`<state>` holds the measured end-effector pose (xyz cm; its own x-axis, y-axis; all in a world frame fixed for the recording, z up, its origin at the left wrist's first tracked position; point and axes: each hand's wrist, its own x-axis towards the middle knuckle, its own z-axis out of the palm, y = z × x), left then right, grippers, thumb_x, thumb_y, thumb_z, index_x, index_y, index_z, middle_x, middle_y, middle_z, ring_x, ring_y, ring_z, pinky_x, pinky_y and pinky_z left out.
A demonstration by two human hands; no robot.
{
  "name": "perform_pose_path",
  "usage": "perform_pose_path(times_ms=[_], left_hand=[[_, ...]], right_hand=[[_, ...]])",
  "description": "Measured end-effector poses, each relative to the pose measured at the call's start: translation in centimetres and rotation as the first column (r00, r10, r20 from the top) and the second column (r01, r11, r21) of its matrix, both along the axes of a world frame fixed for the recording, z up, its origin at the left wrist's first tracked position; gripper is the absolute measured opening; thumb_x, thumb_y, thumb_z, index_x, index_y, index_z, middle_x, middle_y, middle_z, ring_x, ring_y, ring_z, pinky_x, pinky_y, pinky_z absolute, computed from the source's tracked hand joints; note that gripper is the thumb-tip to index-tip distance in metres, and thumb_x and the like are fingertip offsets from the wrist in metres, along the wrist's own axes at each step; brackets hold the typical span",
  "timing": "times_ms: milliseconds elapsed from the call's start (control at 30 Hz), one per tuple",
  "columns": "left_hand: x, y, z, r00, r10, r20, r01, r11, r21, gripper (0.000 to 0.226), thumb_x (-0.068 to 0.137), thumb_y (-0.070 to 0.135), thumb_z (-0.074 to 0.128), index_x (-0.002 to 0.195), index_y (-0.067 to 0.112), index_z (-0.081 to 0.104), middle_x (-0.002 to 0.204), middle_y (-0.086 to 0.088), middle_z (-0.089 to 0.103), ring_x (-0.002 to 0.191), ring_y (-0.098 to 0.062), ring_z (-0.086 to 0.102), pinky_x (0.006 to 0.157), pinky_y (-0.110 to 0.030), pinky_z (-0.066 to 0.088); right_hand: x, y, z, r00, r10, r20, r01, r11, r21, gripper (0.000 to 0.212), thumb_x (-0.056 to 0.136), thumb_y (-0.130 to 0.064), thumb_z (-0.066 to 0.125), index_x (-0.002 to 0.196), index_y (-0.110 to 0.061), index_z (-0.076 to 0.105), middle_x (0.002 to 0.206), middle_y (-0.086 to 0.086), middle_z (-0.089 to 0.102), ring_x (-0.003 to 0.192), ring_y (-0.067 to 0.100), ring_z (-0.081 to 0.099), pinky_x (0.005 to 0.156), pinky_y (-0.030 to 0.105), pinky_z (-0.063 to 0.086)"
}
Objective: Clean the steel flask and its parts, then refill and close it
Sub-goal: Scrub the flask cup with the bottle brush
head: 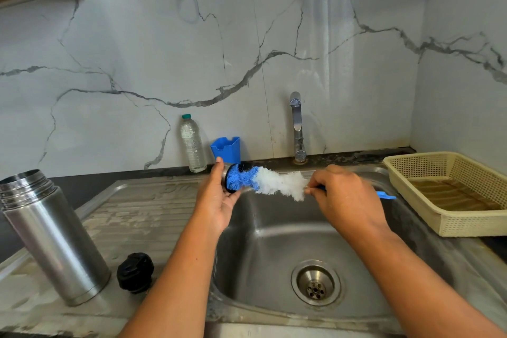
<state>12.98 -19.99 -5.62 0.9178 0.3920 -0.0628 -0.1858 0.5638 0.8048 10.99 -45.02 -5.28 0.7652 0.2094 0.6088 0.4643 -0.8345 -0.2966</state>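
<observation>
Two hands are over the sink (260,241). My left hand (216,200) grasps the flask's steel cup (226,173), its black-rimmed mouth facing right. My right hand (345,195) grips the blue-and-white brush (274,182), which lies left-right with its tip inside. The shiny open flask (55,241) stands upright, near left on the desk (142,208), with a black stopper (135,271) just beside it.

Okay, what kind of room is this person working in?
Most likely a home kitchen: a steel sink with a ribbed drainboard, a tap behind it against a marble-patterned wall, and a plastic dish basket alongside.
</observation>
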Motion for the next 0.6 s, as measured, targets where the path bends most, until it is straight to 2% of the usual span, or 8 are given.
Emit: perform_pose_path(times_ms=[67,133,200,300,367,467,600], left_hand=[[0.0,0.1,0.2,0.999,0.018,0.028,-0.016,0.998,-0.069,0.035,0.096,0.035,0.069,0.119,0.009,0.062,0.116,-0.02,0.074,0.108,-0.032,0.073,0.086,-0.046,0.062],[0.0,0.2,0.2,0.999,-0.012,0.039,0.014,0.999,-0.047,0.036,0.097,0.036,0.068,0.122,0.01,0.063,0.115,-0.019,0.075,0.105,-0.03,0.075,0.076,-0.041,0.064],[0.0,0.0,0.0,0.999,-0.043,0.015,0.043,0.999,-0.024,0.04,0.097,0.038,0.067,0.126,0.01,0.063,0.118,-0.018,0.074,0.106,-0.03,0.074,0.074,-0.04,0.064],[0.1,0.6,0.0,0.999,0.005,0.044,0.001,0.991,-0.135,0.041,0.098,0.04,0.067,0.125,0.009,0.062,0.12,-0.02,0.072,0.1,-0.03,0.075,0.066,-0.04,0.063],[0.1,0.9,0.2,0.998,0.005,0.062,0.004,0.99,-0.143,0.04,0.098,0.041,0.066,0.124,0.011,0.062,0.121,-0.02,0.072,0.101,-0.03,0.075,0.071,-0.041,0.063],[0.2,0.6,-0.2,0.999,-0.029,0.034,0.031,0.998,-0.054,0.043,0.096,0.04,0.069,0.129,0.013,0.061,0.123,-0.02,0.071,0.108,-0.03,0.074,0.085,-0.042,0.063],[0.5,1.5,0.1,0.995,0.053,0.086,-0.041,0.99,-0.136,0.045,0.094,0.039,0.071,0.128,0.012,0.06,0.121,-0.019,0.072,0.104,-0.03,0.075,0.079,-0.041,0.064]], right_hand=[[0.1,-0.3,0.1,1.0,0.01,-0.017,-0.01,1.0,0.02,0.012,0.097,-0.038,0.065,0.098,-0.028,0.072,0.098,-0.008,0.064,0.084,0.012,0.06,0.072,0.03,0.051],[0.0,-0.2,0.2,0.999,0.013,-0.032,-0.012,1.0,0.016,0.013,0.097,-0.038,0.064,0.098,-0.028,0.07,0.097,-0.008,0.064,0.083,0.013,0.06,0.071,0.031,0.052],[0.0,0.1,0.1,0.998,0.017,-0.056,-0.017,1.0,-0.009,0.013,0.099,-0.039,0.062,0.098,-0.028,0.069,0.098,-0.008,0.064,0.085,0.014,0.06,0.073,0.035,0.055],[0.0,-0.2,0.2,0.994,0.025,-0.102,-0.024,1.0,0.012,0.016,0.1,-0.042,0.058,0.1,-0.03,0.069,0.1,-0.01,0.064,0.088,0.017,0.062,0.074,0.04,0.056],[0.1,-0.4,0.3,0.992,0.029,-0.127,-0.026,0.999,0.02,0.018,0.102,-0.043,0.054,0.1,-0.032,0.068,0.097,-0.011,0.064,0.085,0.015,0.062,0.07,0.038,0.056],[-0.4,0.4,0.2,0.982,0.032,-0.185,-0.042,0.998,-0.053,0.023,0.105,-0.046,0.046,0.096,-0.033,0.063,0.084,-0.012,0.062,0.072,0.009,0.059,0.06,0.031,0.05],[-0.5,0.3,0.3,0.976,0.029,-0.218,-0.04,0.998,-0.043,0.029,0.105,-0.049,0.041,0.09,-0.032,0.059,0.074,-0.011,0.06,0.067,0.01,0.058,0.055,0.03,0.046]])
